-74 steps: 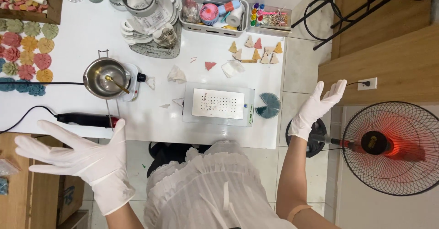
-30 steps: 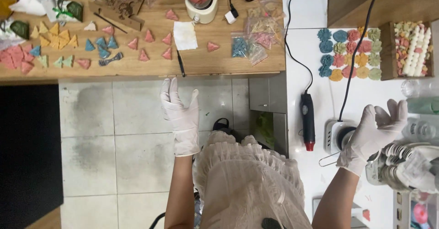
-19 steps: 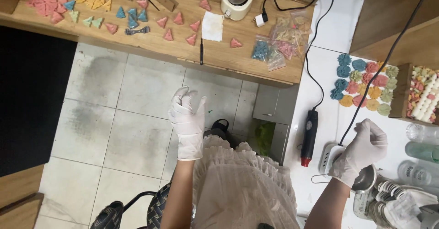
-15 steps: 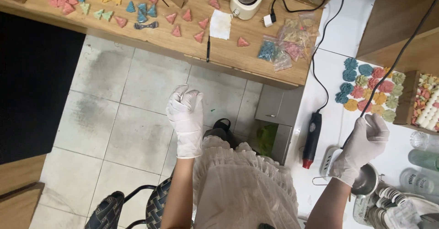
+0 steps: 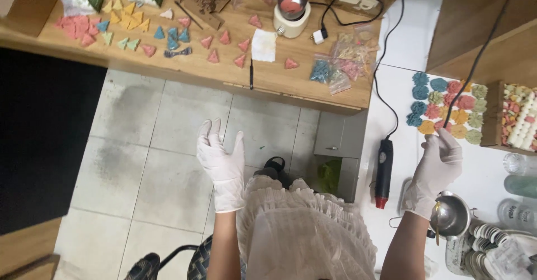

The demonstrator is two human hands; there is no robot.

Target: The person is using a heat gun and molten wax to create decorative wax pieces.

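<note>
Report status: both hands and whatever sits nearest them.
Left hand gloved, open, empty, over the tiled floor. Right hand gloved, holding nothing, above the white table near the flower-shaped pieces. Small metal pot beside its wrist.

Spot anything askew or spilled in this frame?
Nothing looks spilled or broken. Mild oddities: a black stick pokes past the front edge of the wooden table, and a loose plug lies unplugged beside the small white pot. Both gloved hands, left hand and right hand, hold nothing.

Wooden table (image 5: 291, 84) with coloured triangles (image 5: 168, 33), possibly wax.
</note>
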